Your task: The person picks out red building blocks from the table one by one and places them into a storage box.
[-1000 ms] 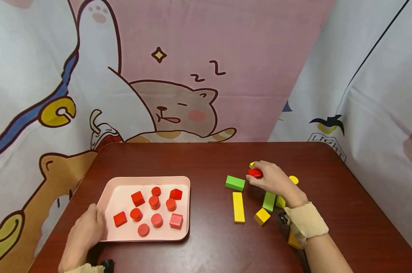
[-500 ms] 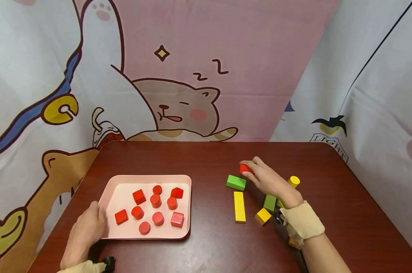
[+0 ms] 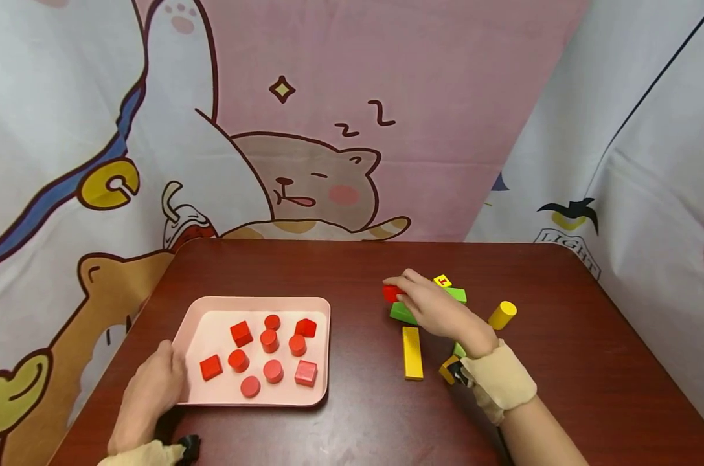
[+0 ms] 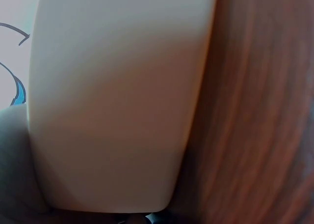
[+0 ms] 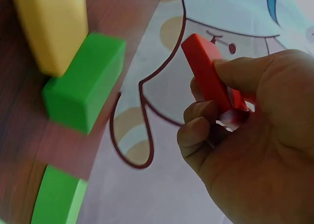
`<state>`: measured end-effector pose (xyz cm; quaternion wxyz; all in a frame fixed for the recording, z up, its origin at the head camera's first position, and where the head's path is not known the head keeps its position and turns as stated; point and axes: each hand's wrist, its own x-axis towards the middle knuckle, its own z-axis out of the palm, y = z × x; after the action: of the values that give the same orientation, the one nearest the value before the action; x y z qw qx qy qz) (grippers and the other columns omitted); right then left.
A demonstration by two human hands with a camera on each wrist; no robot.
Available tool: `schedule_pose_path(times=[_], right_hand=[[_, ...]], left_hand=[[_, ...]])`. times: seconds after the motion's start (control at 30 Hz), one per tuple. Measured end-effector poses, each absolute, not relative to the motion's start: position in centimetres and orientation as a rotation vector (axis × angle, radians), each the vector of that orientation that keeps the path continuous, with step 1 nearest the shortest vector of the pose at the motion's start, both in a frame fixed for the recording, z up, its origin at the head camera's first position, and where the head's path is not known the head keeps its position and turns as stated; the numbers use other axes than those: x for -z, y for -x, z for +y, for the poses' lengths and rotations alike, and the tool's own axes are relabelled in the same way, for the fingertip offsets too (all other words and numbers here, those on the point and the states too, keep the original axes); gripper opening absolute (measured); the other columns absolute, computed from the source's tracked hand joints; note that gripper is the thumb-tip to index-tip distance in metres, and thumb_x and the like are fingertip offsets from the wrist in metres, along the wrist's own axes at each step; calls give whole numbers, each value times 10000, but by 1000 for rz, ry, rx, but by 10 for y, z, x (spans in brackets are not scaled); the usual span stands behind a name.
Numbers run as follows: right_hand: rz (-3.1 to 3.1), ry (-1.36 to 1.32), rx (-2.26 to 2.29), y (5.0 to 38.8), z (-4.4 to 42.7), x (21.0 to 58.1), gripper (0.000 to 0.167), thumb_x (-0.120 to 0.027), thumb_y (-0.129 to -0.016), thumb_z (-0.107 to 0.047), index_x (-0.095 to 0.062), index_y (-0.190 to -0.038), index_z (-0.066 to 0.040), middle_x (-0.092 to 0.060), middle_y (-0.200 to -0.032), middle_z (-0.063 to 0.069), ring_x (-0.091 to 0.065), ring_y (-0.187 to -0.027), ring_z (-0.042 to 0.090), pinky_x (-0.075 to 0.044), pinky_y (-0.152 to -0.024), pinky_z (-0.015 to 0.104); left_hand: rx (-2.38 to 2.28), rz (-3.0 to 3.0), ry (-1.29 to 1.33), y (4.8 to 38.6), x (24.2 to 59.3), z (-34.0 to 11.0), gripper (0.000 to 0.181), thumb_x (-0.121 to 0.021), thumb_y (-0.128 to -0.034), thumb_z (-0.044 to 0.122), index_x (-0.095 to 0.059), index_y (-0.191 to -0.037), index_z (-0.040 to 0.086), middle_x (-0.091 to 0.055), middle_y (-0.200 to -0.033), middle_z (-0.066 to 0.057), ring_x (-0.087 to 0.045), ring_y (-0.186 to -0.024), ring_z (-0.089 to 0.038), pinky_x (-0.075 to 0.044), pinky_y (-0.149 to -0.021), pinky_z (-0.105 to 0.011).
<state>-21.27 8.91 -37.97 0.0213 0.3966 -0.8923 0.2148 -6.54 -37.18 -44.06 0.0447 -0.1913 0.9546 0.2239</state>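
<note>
My right hand [image 3: 439,307] pinches a red block [image 3: 392,293] between thumb and fingers, over the table beside a green block [image 3: 403,314]. In the right wrist view, the red block [image 5: 208,76] is long and held aslant, part of it hidden by the fingers. My left hand [image 3: 156,382] grips the left edge of a pink tray [image 3: 322,349]; its fingertips are hidden. Several red pieces lie spread in the tray, among them a red cube [image 3: 241,333] and a red cylinder [image 3: 269,341]. The left wrist view holds mostly the blurred tray [image 4: 122,111].
Right of the tray lie a flat yellow block [image 3: 412,353], a yellow cylinder [image 3: 502,315], a small yellow block with a red mark [image 3: 442,281] and another green block [image 3: 456,295]. A yellow block [image 3: 447,371] sits partly behind the right wrist. A cartoon-printed cloth [image 3: 433,97] hangs behind the table.
My right hand has moved left with the red block, uncovering the marked yellow block and a green block behind it. My left hand stays at the tray's edge. The view has shifted slightly.
</note>
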Motion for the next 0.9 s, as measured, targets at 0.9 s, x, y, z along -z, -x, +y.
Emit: schedule_pose_path(times=[0.9], right_hand=[[-2704,-1506,-503,202,-39,361,214,-682,-901,-128,-632,-1106,-165,-564,-966,-60,-535,-850,97,-451,-763,251]], left_hand=[[-694,2962,561,62,442,-372,223,-329,-1009,189,-419,-998,-14,-533,-853,-246,-566,-780,-448,-392,-628,-532]])
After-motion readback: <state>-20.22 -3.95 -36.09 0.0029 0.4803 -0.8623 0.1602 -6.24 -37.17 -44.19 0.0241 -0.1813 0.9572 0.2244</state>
